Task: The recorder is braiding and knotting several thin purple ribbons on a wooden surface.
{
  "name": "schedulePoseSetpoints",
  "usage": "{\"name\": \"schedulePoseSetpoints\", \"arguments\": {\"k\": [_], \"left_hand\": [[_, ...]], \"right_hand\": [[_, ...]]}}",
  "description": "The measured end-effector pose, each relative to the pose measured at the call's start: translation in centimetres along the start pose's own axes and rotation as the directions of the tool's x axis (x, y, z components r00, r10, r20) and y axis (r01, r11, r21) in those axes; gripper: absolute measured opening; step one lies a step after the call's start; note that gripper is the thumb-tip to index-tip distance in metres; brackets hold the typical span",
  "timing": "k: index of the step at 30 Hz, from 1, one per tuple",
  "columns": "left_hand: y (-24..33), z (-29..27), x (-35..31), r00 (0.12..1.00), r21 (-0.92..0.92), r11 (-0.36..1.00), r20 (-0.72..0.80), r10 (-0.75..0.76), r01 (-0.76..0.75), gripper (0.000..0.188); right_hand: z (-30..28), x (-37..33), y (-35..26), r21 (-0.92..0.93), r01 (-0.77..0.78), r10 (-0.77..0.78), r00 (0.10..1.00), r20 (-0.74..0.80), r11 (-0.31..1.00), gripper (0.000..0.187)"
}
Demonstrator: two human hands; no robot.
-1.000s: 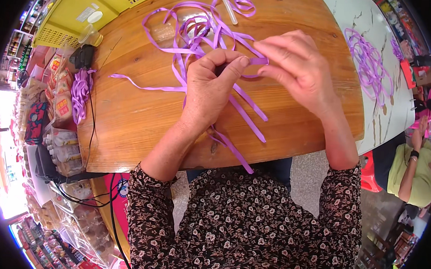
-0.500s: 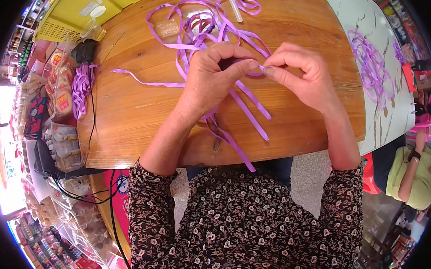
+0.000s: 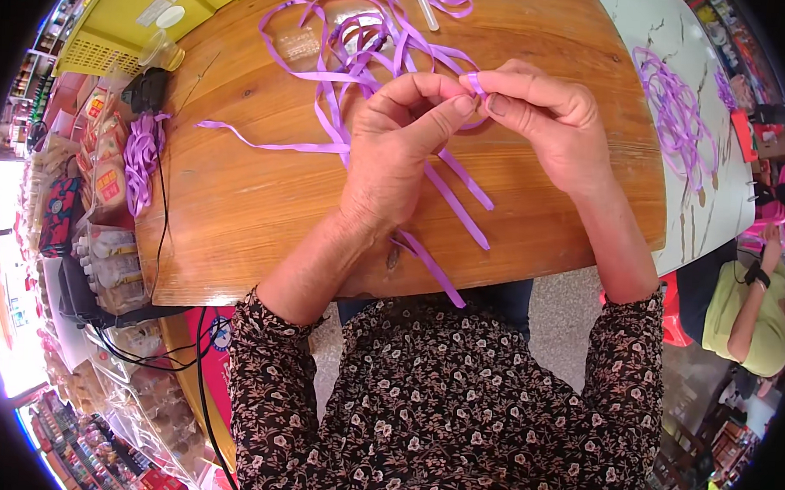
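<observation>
Both my hands meet above the wooden table, pinching a narrow purple ribbon (image 3: pixel 475 82) between their fingertips. My left hand (image 3: pixel 406 132) is closed, thumb against forefinger, at the left of the small loop. From the other side my right hand (image 3: pixel 547 112) grips the same ribbon with thumb and forefinger. Several purple ribbon strands (image 3: pixel 330 76) lie loosely tangled beyond and under my left hand. Cut ends (image 3: pixel 460 208) stick out below it toward the table's near edge. Whether the pinched part is knotted or only folded, I cannot tell.
A yellow plastic crate (image 3: pixel 122 23) stands at the far left, near a clear cup (image 3: pixel 163 53). Purple ribbon bundles (image 3: pixel 142 160) hang at the table's left edge, and more (image 3: pixel 676 108) lie on the white marbled table (image 3: pixel 652 29). At right sits a person in yellow-green (image 3: pixel 748 322).
My fingertips have shifted slightly, and a small ribbon loop now shows at my right forefinger. My right hand has turned a little and come lower.
</observation>
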State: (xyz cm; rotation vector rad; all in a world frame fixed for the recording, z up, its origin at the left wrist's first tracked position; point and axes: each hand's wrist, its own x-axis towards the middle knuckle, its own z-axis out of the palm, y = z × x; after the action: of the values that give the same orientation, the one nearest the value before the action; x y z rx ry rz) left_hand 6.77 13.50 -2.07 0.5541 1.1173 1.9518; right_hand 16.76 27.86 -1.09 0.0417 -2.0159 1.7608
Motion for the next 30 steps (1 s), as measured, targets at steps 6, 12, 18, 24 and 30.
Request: {"name": "schedulePoseSetpoints", "arguments": {"k": [6,12,18,24,30], "left_hand": [[-0.5,0.9,-0.5,0.997,-0.043,0.996,-0.04,0.073,-0.075,0.012],[-0.6,1.1,-0.4,0.993,0.044,0.998,-0.108,0.056,-0.051,0.013],[-0.5,0.9,-0.6,0.984,0.182,0.975,-0.101,0.145,-0.125,0.01],[0.3,1.0,-0.9,0.994,0.013,0.994,-0.007,0.11,-0.11,0.009],[0.8,1.1,-1.0,0.998,0.095,0.995,-0.06,0.03,-0.024,0.011]], "right_hand": [[0.2,-0.1,-0.1,-0.569,0.292,-0.323,0.945,0.049,0.769,0.026],[1.3,-0.3,-0.2,-0.686,0.32,-0.408,0.912,0.036,0.654,0.026],[1.7,-0.7,-1.0,-0.531,0.061,-0.114,0.991,-0.067,0.845,0.029],[0.9,-0.5,-0.8,0.151,-0.144,0.142,0.99,0.022,0.978,0.022],[0.7,-0.3,-1.3,-0.549,0.286,-0.254,0.958,0.136,0.785,0.021]]}}
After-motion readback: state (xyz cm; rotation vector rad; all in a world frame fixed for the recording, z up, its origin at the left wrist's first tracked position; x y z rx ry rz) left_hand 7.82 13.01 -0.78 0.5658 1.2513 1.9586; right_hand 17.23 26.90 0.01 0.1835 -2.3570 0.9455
